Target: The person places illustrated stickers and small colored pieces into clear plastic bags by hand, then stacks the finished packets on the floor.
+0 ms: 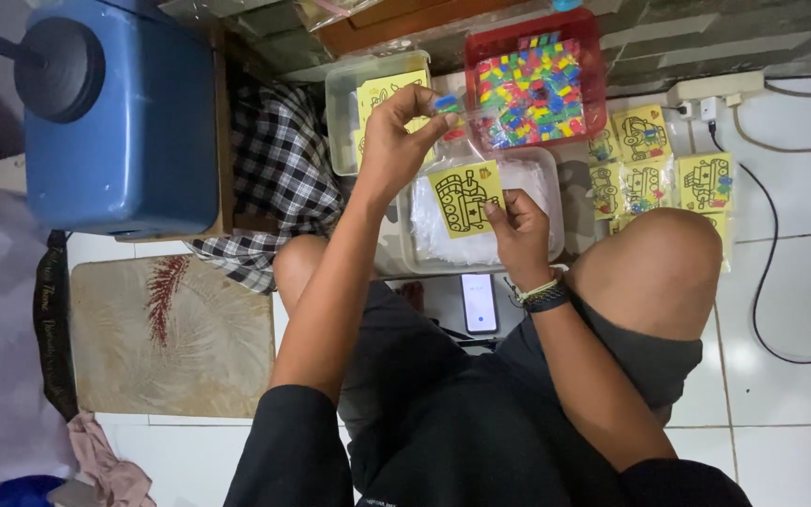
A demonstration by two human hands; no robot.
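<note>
My left hand (394, 141) is raised and pinches a few small coloured toy bricks (447, 103) at the mouth of a clear plastic bag. My right hand (518, 230) holds the lower end of that bag, which carries a yellow card with a black line drawing of a vehicle (465, 197). Both hands hover over a clear tub (548, 174) filled with empty clear bags. Behind it stands a red tray (481, 47) full of mixed coloured bricks.
Another clear tub (342, 94) with yellow cards sits at the left. Several packed bags with yellow cards (659, 164) lie on the white tiles at the right. A phone (479, 302) rests between my knees. A blue appliance (124, 122), checked cloth (279, 169), mat (166, 333) and power strip (715, 89) surround me.
</note>
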